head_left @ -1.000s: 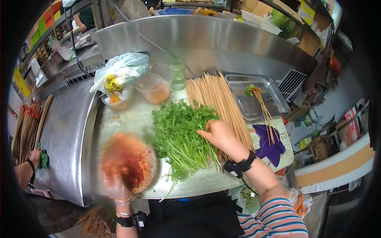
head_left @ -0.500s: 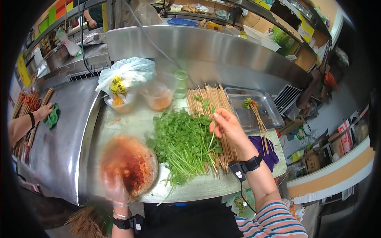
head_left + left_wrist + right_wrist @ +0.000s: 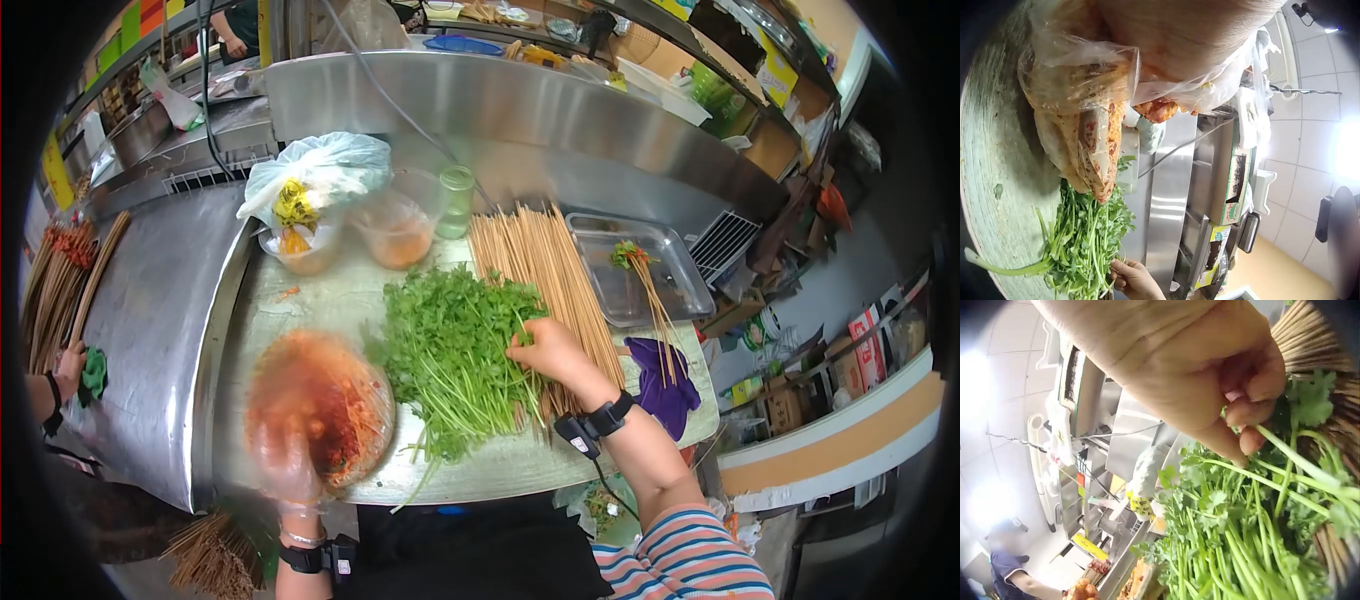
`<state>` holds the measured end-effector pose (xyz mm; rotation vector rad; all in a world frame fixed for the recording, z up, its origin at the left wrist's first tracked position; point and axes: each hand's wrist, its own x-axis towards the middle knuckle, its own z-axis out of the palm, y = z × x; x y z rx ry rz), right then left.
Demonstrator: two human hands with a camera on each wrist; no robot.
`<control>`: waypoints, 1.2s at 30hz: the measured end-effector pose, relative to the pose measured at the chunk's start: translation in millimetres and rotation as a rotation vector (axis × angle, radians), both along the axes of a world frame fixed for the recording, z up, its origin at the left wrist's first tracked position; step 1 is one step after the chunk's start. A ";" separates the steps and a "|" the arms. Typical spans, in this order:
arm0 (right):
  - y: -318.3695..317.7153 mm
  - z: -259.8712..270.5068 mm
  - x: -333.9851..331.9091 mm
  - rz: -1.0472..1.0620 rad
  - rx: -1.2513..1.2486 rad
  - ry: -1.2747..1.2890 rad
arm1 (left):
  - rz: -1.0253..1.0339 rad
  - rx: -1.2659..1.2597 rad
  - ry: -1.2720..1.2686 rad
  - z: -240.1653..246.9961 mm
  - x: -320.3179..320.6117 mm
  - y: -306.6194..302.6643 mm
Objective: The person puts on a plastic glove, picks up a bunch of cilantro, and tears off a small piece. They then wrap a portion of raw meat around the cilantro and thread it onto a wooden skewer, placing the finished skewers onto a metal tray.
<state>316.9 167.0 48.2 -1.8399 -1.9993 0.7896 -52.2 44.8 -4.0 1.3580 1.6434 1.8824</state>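
In the head view my right hand (image 3: pixel 552 352) is at the right side of a heap of cilantro (image 3: pixel 455 360). Its thumb and fingertips pinch a green cilantro stem (image 3: pixel 1297 457), seen close up in the right wrist view. My left hand (image 3: pixel 287 462), in a clear plastic glove, reaches into the near left side of a bowl (image 3: pixel 378 405) of red, sauce-coated food (image 3: pixel 338 430). Red seasoning smears the glove fingers (image 3: pixel 1100 147) in the left wrist view. The fingers' grip inside the bowl is hidden by blur and sauce.
Wooden skewers (image 3: pixel 545 270) lie right of the cilantro, beside a metal tray (image 3: pixel 655 305) with some filled skewers (image 3: pixel 655 300) over a purple cloth (image 3: pixel 660 395). Plastic tubs (image 3: pixel 400 235) and a green jar (image 3: pixel 455 200) stand behind. Another person's hand (image 3: pixel 70 372) holds a green cloth at left.
My right hand lifted a cilantro sprig half a second ago and has since come down to the heap. The left hand stays at the bowl. The other person's hand moved over the skewers and back down.
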 end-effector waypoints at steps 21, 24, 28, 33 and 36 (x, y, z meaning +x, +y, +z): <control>33.8 11.8 32.5 -0.182 -0.056 0.400 | -0.036 -0.022 -0.089 0.8 -0.3 -2.7; 29.5 25.9 28.9 -0.187 -0.168 0.230 | -0.059 -0.068 -0.076 2.2 -1.3 -7.8; 12.8 37.7 14.9 -0.151 0.509 -0.166 | -0.035 -0.085 -0.042 -4.5 -5.9 -7.4; 32.7 15.8 -1.0 -0.191 0.236 -0.146 | -0.035 -0.077 -0.114 -2.7 -0.1 -7.4; 43.1 -15.9 6.5 -0.185 0.241 0.093 | 0.031 -0.104 -0.129 -12.5 -6.7 -9.5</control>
